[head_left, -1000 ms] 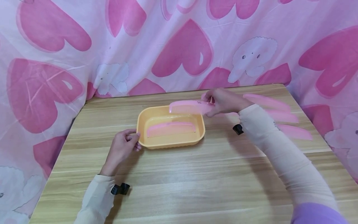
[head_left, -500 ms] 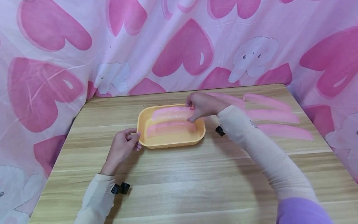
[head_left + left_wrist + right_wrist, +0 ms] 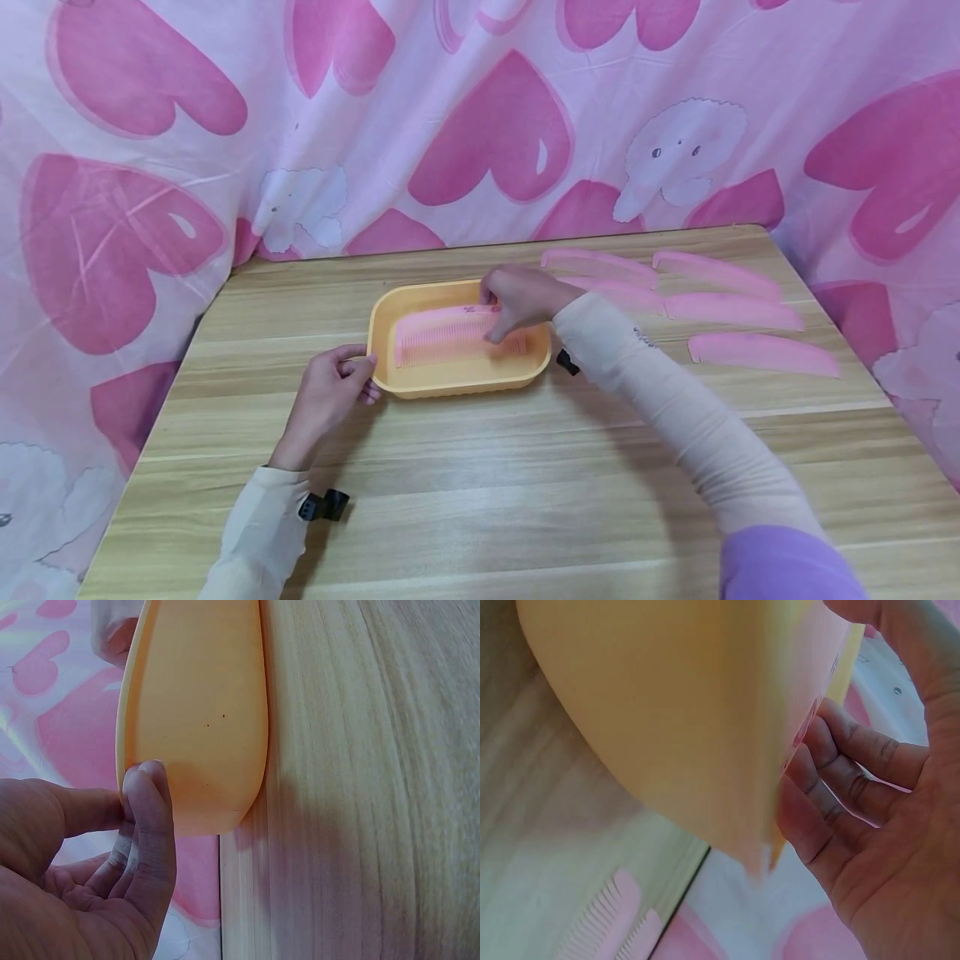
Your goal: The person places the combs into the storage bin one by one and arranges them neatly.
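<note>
My left hand (image 3: 326, 396) pinches the left end of a yellow-orange plastic tray (image 3: 450, 388), thumb and fingers on its rim, as the left wrist view also shows. Inside the tray, my right hand (image 3: 528, 296) grips the right end of a pink comb (image 3: 435, 322) between thumb and fingers. This comb slants with its teeth toward me and overlaps another pink comb lying in the tray, which is mostly covered. In the right wrist view the tray wall (image 3: 652, 712) hides most of the held comb (image 3: 810, 724).
Several more pink combs lie right of the tray on the wooden table (image 3: 480, 500), among them a front comb (image 3: 765, 353), a middle comb (image 3: 735, 311) and a back comb (image 3: 716, 272). A pink heart-print curtain (image 3: 487, 125) hangs behind the table.
My right hand has carried the comb left and down from above the tray's back right edge into the tray, over the other comb. My left hand has stayed on the rim.
</note>
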`<state>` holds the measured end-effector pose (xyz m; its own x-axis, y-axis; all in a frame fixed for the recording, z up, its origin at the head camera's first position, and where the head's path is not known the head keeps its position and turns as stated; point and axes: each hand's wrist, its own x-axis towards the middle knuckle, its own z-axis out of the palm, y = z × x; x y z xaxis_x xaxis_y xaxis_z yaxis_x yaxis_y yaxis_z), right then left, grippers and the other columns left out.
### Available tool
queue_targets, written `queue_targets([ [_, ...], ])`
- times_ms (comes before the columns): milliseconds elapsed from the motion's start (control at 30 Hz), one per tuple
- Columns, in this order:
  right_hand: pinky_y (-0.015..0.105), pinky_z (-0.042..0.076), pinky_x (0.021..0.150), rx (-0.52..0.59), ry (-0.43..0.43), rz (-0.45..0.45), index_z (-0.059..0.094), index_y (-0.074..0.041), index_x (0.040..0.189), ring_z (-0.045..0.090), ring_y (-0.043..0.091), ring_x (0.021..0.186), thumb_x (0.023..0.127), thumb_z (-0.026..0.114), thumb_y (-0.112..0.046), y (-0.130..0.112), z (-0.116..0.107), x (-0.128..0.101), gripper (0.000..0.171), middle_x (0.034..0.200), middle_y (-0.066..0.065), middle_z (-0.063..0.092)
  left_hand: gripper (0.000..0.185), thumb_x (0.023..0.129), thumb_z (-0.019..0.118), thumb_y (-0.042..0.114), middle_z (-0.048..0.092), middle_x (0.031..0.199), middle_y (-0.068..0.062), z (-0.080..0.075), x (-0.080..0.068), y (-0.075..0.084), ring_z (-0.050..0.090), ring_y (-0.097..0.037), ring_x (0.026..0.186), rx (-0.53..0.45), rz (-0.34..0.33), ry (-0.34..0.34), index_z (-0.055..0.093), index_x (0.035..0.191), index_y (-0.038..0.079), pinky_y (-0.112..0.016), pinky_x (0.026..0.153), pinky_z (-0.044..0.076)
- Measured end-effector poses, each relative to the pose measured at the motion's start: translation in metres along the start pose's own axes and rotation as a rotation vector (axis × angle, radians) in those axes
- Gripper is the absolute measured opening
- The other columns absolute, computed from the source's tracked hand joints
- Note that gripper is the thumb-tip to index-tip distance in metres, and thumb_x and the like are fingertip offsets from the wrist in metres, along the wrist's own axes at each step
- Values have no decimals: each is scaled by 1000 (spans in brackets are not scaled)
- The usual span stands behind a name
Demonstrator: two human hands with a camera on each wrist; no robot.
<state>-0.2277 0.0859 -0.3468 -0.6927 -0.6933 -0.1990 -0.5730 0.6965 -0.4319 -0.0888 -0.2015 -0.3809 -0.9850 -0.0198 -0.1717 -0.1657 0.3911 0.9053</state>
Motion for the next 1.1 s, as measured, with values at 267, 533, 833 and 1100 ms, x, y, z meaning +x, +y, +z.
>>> queue_targets([
  [267, 30, 50, 74, -26, -14, 2, 68, -4, 99, 53, 18, 84, 68, 89, -31, 0, 14, 6, 46, 91, 3, 60, 40, 104, 58, 11, 70, 73, -9, 1, 0, 1, 66, -13, 59, 12, -2, -6, 52, 133, -16, -26, 57, 60],
  [533, 29, 46, 70, -66, -37, 17, 69, -5, 96, 51, 17, 81, 69, 90, -31, 1, 25, 10, 43, 84, 2, 59, 38, 104, 58, 10, 70, 74, -10, 1, 1, 1, 66, -13, 60, 22, 2, 6, 53, 132, -15, -27, 58, 61],
  [833, 28, 47, 70, -104, -21, -7, 70, -6, 95, 52, 16, 80, 68, 90, -36, 3, 31, 10, 45, 84, 1, 61, 39, 104, 57, 10, 69, 73, -10, 2, 0, 2, 66, -13, 59, 13, 6, -2, 52, 133, -16, -27, 57, 61],
  [1100, 29, 45, 73, -90, -51, 7, 69, -6, 99, 50, 18, 84, 73, 89, -36, 3, 33, 8, 44, 87, 1, 58, 38, 104, 58, 10, 69, 72, -10, 1, 1, 1, 66, -13, 59, 20, 6, 2, 53, 132, -15, -26, 57, 61],
])
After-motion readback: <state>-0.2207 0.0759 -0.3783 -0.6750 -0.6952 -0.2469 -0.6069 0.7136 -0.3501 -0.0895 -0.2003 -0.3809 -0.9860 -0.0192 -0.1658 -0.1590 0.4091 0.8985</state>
